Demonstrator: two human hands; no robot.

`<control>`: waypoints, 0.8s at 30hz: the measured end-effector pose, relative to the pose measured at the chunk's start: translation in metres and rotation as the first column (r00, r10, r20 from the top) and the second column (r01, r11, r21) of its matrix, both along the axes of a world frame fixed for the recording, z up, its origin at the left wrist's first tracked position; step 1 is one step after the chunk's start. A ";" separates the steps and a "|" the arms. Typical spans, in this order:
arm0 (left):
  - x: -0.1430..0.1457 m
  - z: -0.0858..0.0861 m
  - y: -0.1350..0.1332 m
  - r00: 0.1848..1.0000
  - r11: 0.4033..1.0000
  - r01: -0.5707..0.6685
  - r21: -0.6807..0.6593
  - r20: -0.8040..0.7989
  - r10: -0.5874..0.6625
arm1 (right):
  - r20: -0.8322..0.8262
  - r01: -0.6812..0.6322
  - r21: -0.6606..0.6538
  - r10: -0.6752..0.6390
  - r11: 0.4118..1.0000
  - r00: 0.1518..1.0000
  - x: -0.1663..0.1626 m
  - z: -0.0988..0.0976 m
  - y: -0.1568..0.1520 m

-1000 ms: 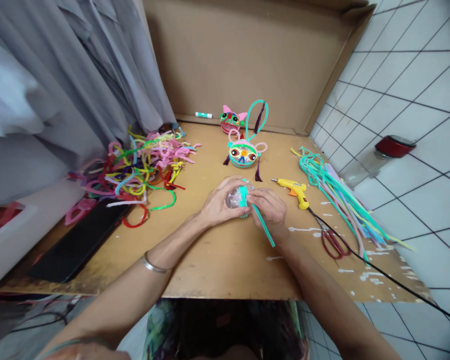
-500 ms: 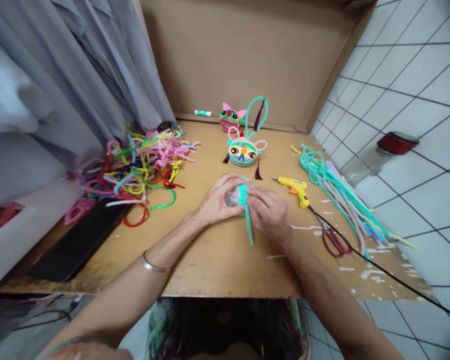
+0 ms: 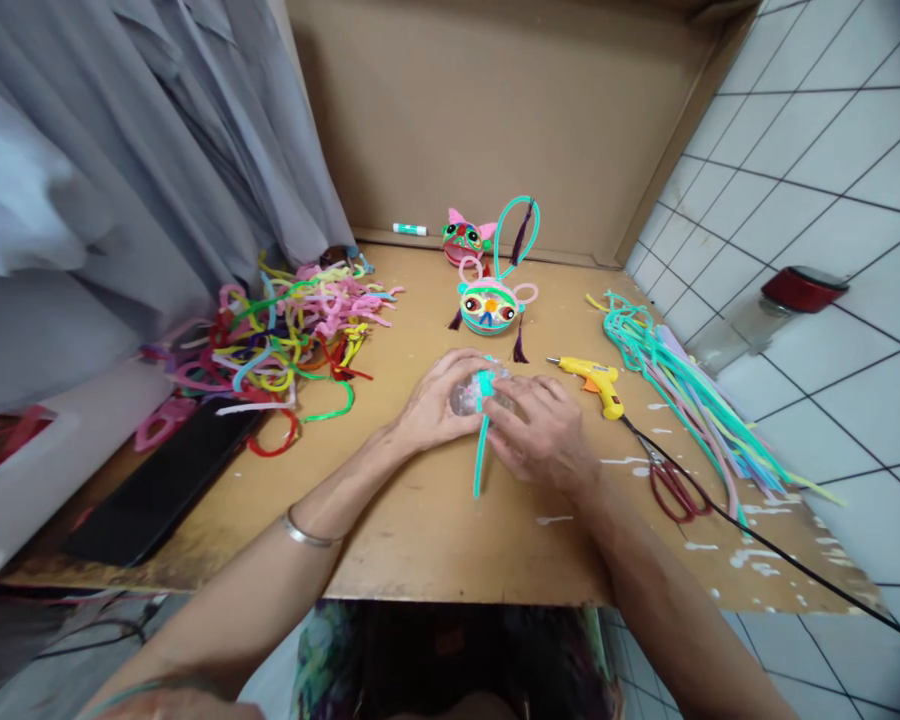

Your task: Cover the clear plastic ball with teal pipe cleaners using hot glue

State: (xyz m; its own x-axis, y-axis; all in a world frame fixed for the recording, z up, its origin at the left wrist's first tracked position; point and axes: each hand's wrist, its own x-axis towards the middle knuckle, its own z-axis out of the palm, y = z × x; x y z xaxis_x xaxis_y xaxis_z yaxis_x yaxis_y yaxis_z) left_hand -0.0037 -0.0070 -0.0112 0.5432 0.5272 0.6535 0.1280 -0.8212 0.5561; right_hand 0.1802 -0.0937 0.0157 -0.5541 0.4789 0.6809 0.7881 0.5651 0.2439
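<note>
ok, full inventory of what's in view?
Ball: 1, clear, turquoise bands, centre
Strip: 1, turquoise, extending from ball
Face ornaments: 2, multicoloured, beyond ball
Tube: 1, white-green, back
Loose strips: many, mixed, left
Slab: 1, black, front left
Container: 1, white, left edge
Strip bundle: 1, mixed, right
Glue gun: 1, yellow, right
Cord: 1, black, right
Scissors: 1, red-handled, right
Jar: 1, clear, red-lidded, right
Table: 1, brown, centre
Cardboard: 1, brown, back
Curtain: 1, grey, left
Tiles: many, white, right
Bangle: 1, silver, left wrist
Clothing: 1, green-patterned, bottom
Left grip: 1, bare, on ball
Right grip: 1, bare, on ball

Glossy, clear, plastic-looking ball (image 3: pixel 464 399)
</note>
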 end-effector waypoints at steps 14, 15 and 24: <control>0.000 -0.001 -0.002 0.999 0.999 -0.027 0.036 -0.033 0.028 | -0.028 -0.011 0.128 0.015 0.992 0.999 0.002 0.001 0.002; 0.000 0.000 -0.002 0.999 0.999 -0.023 0.039 -0.034 0.024 | -0.025 -0.012 0.124 0.016 0.992 1.000 0.002 0.002 0.002; 0.000 0.000 -0.002 0.999 0.999 -0.031 0.028 -0.033 0.032 | -0.061 -0.023 0.128 0.031 0.991 0.998 0.002 -0.001 0.002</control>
State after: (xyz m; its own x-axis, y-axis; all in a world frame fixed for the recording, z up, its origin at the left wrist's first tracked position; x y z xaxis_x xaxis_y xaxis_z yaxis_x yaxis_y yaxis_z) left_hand -0.0040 -0.0086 -0.0115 0.5485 0.5267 0.6494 0.1720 -0.8312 0.5287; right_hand 0.1826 -0.0912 0.0148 -0.5199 0.3716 0.7692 0.7891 0.5539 0.2657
